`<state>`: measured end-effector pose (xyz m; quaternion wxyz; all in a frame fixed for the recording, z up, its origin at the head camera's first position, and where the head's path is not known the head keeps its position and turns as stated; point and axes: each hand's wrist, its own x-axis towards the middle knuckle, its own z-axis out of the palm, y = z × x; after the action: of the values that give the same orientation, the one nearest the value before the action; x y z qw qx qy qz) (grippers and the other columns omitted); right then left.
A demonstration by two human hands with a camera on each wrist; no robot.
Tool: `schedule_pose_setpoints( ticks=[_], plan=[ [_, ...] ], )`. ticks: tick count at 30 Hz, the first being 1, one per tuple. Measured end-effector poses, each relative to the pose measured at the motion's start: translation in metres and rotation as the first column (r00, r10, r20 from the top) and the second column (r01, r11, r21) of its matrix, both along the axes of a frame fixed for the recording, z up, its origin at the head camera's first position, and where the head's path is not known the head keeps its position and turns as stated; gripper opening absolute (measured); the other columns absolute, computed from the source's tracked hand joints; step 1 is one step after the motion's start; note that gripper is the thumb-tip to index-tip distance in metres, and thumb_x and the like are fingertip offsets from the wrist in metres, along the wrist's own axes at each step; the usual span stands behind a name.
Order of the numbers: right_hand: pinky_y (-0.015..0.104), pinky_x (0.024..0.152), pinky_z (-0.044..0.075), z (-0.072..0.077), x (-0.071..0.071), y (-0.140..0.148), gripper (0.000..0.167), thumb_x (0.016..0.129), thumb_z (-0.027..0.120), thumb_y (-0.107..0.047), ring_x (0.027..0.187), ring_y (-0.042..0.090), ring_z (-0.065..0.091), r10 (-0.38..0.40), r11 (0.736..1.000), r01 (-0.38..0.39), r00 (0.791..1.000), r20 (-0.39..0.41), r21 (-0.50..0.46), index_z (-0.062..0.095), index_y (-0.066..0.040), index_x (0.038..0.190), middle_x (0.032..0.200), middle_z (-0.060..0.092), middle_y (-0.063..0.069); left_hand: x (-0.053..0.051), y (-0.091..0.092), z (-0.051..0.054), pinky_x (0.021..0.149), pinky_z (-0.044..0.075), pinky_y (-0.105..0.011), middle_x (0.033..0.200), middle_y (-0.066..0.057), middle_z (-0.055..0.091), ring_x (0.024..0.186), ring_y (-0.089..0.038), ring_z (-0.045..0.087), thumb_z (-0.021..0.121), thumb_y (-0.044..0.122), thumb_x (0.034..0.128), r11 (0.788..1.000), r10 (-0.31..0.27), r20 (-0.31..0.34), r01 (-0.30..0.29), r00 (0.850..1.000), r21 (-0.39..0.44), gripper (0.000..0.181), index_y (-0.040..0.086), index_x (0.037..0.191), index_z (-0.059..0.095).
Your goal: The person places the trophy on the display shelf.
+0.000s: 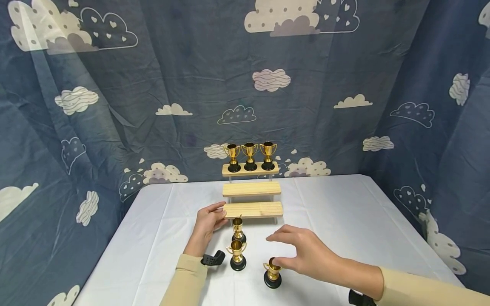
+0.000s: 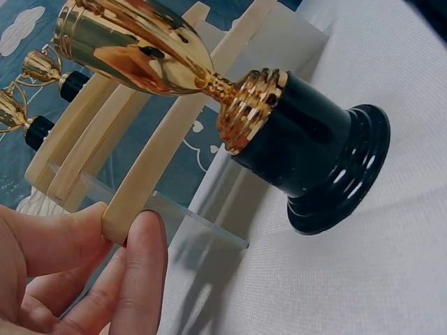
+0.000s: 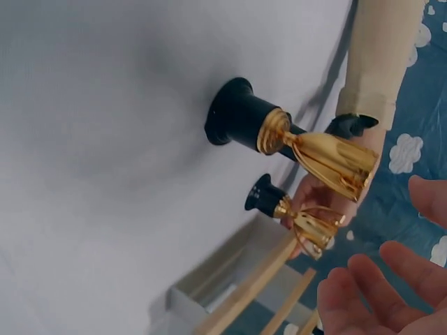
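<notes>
My left hand (image 1: 208, 222) pinches the left end of the lowest board of a tiered wooden stand (image 1: 252, 210); the left wrist view shows thumb and fingers on that board end. Near this hand stand two gold trophy cups on black bases, a rear trophy (image 1: 238, 231) and a front trophy (image 1: 237, 256). One trophy looms large (image 2: 307, 139) in the left wrist view. My right hand (image 1: 306, 253) hovers with thumb and fingers spread, its thumb overlapping the rim of a third trophy (image 1: 272, 275) in the head view. The right wrist view shows these fingers (image 3: 370, 293) apart and holding nothing.
Three more trophies (image 1: 250, 156) stand in a row on the stand's top board (image 1: 273, 169). The middle board (image 1: 252, 188) holds none. White cloth covers the table (image 1: 337, 212). A dark blue cloud-print curtain (image 1: 199, 63) surrounds the back and sides.
</notes>
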<state>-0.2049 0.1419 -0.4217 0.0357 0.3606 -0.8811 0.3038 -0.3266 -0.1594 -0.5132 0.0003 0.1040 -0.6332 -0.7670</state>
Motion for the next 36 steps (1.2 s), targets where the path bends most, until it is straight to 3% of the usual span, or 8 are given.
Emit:
schedule_pose_setpoints(
  ticks=[15, 25, 30, 36],
  plan=[
    [0.026, 0.070, 0.058, -0.020, 0.013, -0.001, 0.039, 0.078, 0.088, -0.031, 0.088, 0.003, 0.061, -0.043, 0.999, 0.045, 0.997, 0.061, -0.031, 0.074, -0.026, 0.115, 0.101, 0.062, -0.022, 0.000, 0.001, 0.000, 0.073, 0.064, -0.032, 0.098, -0.014, 0.068, 0.072, -0.016, 0.070, 0.071, -0.007, 0.0880, 1.000, 0.011, 0.014, -0.011, 1.000, -0.007, 0.040, 0.001, 0.127, 0.068],
    [0.021, 0.067, 0.058, -0.035, 0.016, -0.006, 0.034, 0.076, 0.090, -0.025, 0.082, 0.001, 0.061, -0.007, 0.996, 0.002, 0.999, -0.053, -0.087, 0.076, -0.019, 0.107, 0.092, 0.062, -0.019, 0.000, 0.001, -0.001, 0.071, 0.063, -0.030, 0.098, -0.014, 0.068, 0.074, -0.017, 0.071, 0.070, -0.007, 0.0884, 1.000, 0.008, 0.012, -0.008, 1.000, 0.003, 0.039, 0.000, 0.127, 0.068],
    [0.018, 0.066, 0.059, -0.039, 0.018, -0.008, 0.029, 0.077, 0.089, -0.018, 0.079, -0.001, 0.062, 0.024, 0.993, -0.028, 0.999, -0.036, -0.119, 0.077, -0.015, 0.103, 0.091, 0.062, -0.015, 0.001, 0.000, -0.002, 0.070, 0.063, -0.029, 0.098, -0.014, 0.068, 0.074, -0.018, 0.070, 0.070, -0.008, 0.0879, 1.000, 0.006, 0.011, -0.006, 1.000, 0.002, 0.041, -0.001, 0.128, 0.067],
    [0.018, 0.062, 0.057, -0.037, 0.017, -0.011, 0.027, 0.075, 0.090, -0.019, 0.076, -0.001, 0.060, -0.005, 0.994, 0.000, 0.999, -0.050, -0.107, 0.078, -0.014, 0.099, 0.088, 0.062, -0.014, 0.000, 0.002, -0.001, 0.071, 0.063, -0.030, 0.099, -0.013, 0.068, 0.074, -0.017, 0.071, 0.071, -0.006, 0.0886, 1.000, 0.019, 0.016, -0.019, 1.000, -0.006, 0.039, 0.002, 0.126, 0.069]
  ],
)
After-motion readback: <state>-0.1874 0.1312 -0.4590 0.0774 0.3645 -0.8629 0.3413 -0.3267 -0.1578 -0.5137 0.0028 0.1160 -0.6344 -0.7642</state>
